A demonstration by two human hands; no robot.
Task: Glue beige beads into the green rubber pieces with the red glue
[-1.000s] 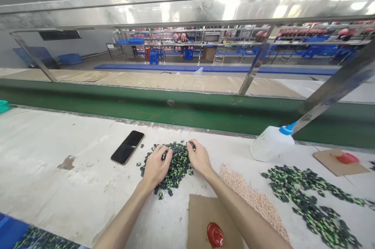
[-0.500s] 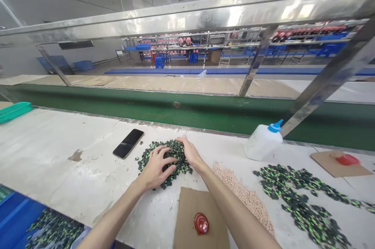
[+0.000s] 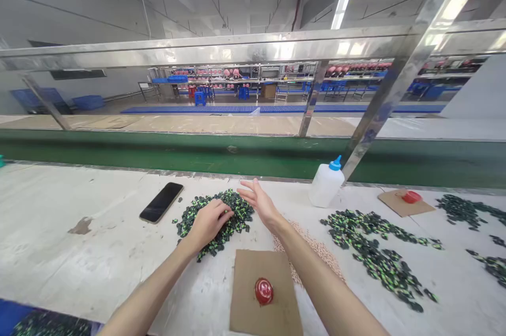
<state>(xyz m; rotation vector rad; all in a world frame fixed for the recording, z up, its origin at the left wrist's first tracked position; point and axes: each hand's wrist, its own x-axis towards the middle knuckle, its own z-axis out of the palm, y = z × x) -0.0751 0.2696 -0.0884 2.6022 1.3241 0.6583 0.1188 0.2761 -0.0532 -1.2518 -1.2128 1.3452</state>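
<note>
A heap of small black-and-green pieces (image 3: 241, 220) lies on the pale worktable (image 3: 114, 251). My left hand (image 3: 211, 221) rests on the heap, its fingers curled and drawn together; whatever may be between the fingertips is hidden. Over the heap's far right edge, my right hand (image 3: 259, 202) is open, fingers stretched out and holding nothing. In front of the heap, a brown cardboard piece (image 3: 245, 278) carries a small shiny red dome-like object (image 3: 264, 291). Tiny pale-pink pieces (image 3: 316, 249) are spread beside my right forearm, which covers part of them.
A black phone (image 3: 161, 203) lies left of the heap. To the right stand a white squeeze bottle (image 3: 326, 186) with blue nozzle, more black-and-green pieces (image 3: 379, 259), and cardboard (image 3: 397, 205) under a red dish (image 3: 411, 197). Metal posts (image 3: 369, 125) rise beyond a green strip (image 3: 253, 159).
My left hand's spread fingers have curled together on the heap. My right hand has lifted off the heap's edge with its fingers extended. The camera view has shifted right and tilted up.
</note>
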